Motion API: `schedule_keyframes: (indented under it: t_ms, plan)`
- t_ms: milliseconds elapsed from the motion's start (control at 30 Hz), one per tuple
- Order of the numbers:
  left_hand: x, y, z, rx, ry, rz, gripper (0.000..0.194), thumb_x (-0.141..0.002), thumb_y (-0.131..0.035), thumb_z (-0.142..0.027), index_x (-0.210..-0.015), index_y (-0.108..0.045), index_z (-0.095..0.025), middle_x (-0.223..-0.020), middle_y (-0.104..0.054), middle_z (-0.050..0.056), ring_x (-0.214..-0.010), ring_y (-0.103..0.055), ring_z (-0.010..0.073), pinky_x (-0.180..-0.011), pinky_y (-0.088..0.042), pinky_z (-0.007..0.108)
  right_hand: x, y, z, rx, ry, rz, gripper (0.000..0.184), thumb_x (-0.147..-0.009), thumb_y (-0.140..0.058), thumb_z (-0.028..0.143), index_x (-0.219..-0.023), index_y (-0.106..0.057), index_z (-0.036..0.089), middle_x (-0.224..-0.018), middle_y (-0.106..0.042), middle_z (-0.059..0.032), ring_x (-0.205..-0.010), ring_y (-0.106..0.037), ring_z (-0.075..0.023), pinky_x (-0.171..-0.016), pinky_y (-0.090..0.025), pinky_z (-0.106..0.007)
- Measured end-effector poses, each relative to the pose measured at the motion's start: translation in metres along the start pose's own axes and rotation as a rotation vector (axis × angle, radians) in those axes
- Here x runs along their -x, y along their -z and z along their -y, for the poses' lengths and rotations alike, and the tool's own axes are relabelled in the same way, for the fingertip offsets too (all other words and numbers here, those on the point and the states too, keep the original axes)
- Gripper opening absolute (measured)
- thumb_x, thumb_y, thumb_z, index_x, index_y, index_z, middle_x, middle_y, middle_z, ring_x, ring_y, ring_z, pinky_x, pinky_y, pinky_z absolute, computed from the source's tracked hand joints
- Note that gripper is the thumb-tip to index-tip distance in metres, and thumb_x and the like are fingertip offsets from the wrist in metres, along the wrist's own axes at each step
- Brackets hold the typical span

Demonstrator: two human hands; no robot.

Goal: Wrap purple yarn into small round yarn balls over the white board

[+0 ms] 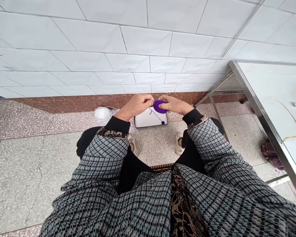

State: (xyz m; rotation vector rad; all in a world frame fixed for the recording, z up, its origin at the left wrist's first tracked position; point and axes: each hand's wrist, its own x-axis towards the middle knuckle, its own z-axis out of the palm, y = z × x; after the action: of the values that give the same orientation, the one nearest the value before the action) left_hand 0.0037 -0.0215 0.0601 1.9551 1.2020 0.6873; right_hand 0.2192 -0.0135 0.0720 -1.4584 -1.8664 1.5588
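In my right hand (174,104) is a ball of purple yarn (159,107), with my fingers and thumb closed around its right side. My left hand (138,104) is just left of the ball, its thumb and fingers pinched together; a thin strand seems to be between them, though the tips are small to make out. Below both hands a shallow white box (148,120) with dark edges lies on the floor. A dark strand runs across it to a small dark purple ball (163,122) near its right side.
Left of the box, a ball of white yarn (103,114) sits by clear plastic, with loose white strands (135,130) near my shoe. A metal-framed table (259,108) stands at the right, a yellow cord (294,123) on top. The tiled wall (148,62) rises close ahead.
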Motion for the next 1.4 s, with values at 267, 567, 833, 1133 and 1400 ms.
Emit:
schedule_keyframes:
  t_ms: [267,567,833,1133,1400]
  plan:
    - [-0.008,-0.008,0.007,0.102,0.129,-0.045,0.018,-0.087,-0.054,-0.025,-0.073,-0.061,-0.018,-0.061,-0.054,-0.003,-0.062,-0.050,0.0140,-0.064,-0.041,0.027,0.000,0.002,-0.005,-0.456,0.144,0.139,0.033,-0.087,-0.078,0.030,-0.113,-0.059,0.021,-0.094,-0.064,-0.0012,-0.072,-0.052,-0.0114,-0.050,-0.037,-0.018]
    - [-0.003,-0.030,-0.004,0.143,-0.005,0.304,0.014,-0.082,-0.055,-0.020,-0.069,-0.059,-0.019,-0.063,-0.059,-0.001,-0.061,-0.056,0.0130,-0.069,-0.045,0.028,-0.022,-0.002,-0.014,-0.367,0.175,-0.317,0.031,-0.089,-0.072,0.025,-0.112,-0.052,0.020,-0.100,-0.064,-0.0021,-0.081,-0.058,-0.0133,-0.067,-0.050,-0.024]
    - [0.000,0.001,0.003,0.113,0.056,0.069,0.012,-0.079,-0.055,-0.022,-0.071,-0.064,-0.018,-0.064,-0.058,0.000,-0.063,-0.052,0.0143,-0.066,-0.041,0.029,-0.006,0.005,-0.011,0.005,0.018,0.157,0.023,-0.082,-0.073,0.015,-0.102,-0.062,0.018,-0.082,-0.061,-0.0014,-0.065,-0.051,-0.0133,-0.054,-0.042,-0.024]
    - [-0.006,-0.007,0.013,0.160,0.044,0.045,0.020,-0.079,-0.052,-0.022,-0.059,-0.052,-0.020,-0.060,-0.053,-0.001,-0.064,-0.050,0.0146,-0.070,-0.042,0.030,-0.006,0.011,-0.010,-0.574,0.306,0.151,0.055,-0.085,-0.082,0.044,-0.126,-0.053,0.020,-0.094,-0.064,-0.0007,-0.066,-0.053,-0.0085,-0.056,-0.046,-0.020]
    - [-0.003,-0.020,0.005,0.074,-0.038,0.265,0.016,-0.083,-0.054,-0.021,-0.069,-0.062,-0.019,-0.065,-0.061,-0.001,-0.063,-0.056,0.0132,-0.068,-0.042,0.028,-0.023,0.009,-0.014,-0.374,0.228,-0.190,0.041,-0.092,-0.074,0.040,-0.121,-0.050,0.022,-0.093,-0.059,-0.0005,-0.072,-0.054,-0.0128,-0.063,-0.048,-0.024]
